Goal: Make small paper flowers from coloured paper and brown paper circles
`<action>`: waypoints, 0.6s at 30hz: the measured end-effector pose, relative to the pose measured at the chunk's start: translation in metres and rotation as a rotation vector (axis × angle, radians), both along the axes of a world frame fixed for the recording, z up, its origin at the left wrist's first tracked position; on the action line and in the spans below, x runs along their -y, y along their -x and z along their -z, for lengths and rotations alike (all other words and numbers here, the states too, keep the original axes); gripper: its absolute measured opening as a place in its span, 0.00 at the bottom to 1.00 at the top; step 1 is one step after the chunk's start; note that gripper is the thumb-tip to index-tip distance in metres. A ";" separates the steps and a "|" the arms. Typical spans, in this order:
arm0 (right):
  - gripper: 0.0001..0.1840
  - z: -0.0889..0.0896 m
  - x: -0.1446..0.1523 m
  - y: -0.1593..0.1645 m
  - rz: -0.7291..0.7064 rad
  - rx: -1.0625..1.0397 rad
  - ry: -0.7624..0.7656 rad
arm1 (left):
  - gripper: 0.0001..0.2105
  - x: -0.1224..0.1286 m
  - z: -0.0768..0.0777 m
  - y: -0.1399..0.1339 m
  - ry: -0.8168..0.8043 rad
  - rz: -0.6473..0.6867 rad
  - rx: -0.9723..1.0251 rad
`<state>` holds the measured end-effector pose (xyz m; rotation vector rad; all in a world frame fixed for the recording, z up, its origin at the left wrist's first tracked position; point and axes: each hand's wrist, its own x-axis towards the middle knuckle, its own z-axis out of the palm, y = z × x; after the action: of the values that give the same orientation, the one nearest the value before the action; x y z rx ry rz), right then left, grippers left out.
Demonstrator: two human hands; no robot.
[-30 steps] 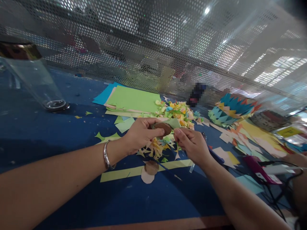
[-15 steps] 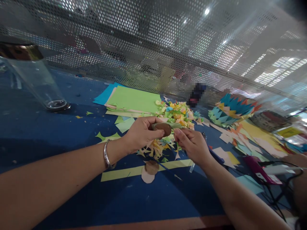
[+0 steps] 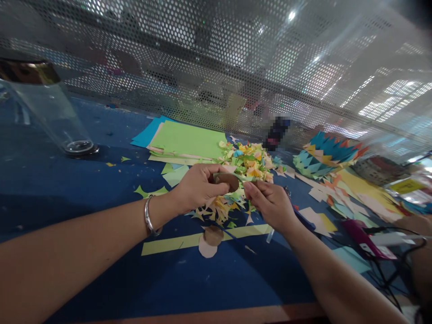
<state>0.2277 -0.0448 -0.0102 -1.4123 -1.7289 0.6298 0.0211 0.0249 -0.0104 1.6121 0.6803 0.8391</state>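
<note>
My left hand [image 3: 200,186] holds a round brown cardboard disc [image 3: 228,182] between thumb and fingers, with pale green paper showing behind its upper edge. My right hand [image 3: 268,200] is closed in a pinch at the disc's right side; what its fingertips hold is too small to make out. Below the hands, another brown disc [image 3: 213,236] overlaps a pale pink paper circle [image 3: 207,247] on a yellow-green paper strip [image 3: 165,245]. A thin dark blue brush-like stick [image 3: 238,240] lies across that strip. Behind the hands is a heap of folded paper bits [image 3: 251,159].
Coloured sheets [image 3: 192,139] are stacked at the back, before a perforated metal panel [image 3: 189,54]. A clear bottle [image 3: 50,108] stands far left. To the right are a spiky paper ring [image 3: 320,157], a magenta box [image 3: 367,240] with cables, and another person's arm [image 3: 418,256].
The disc in my left hand has tilted and shifted slightly left. Less of the pale green paper shows behind it. My right hand has barely moved.
</note>
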 end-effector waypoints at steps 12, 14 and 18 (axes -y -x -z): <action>0.26 0.001 0.000 0.000 -0.005 -0.055 0.049 | 0.06 -0.002 -0.004 -0.001 0.258 0.131 0.148; 0.26 0.000 0.001 0.000 -0.010 -0.071 0.060 | 0.06 -0.003 -0.003 -0.001 0.265 0.148 0.166; 0.26 0.000 0.000 -0.001 -0.017 -0.084 0.062 | 0.07 -0.004 -0.001 0.000 0.241 0.142 0.148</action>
<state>0.2286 -0.0452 -0.0101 -1.3949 -1.6698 0.7471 0.0215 0.0291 -0.0090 1.3510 0.5330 0.7348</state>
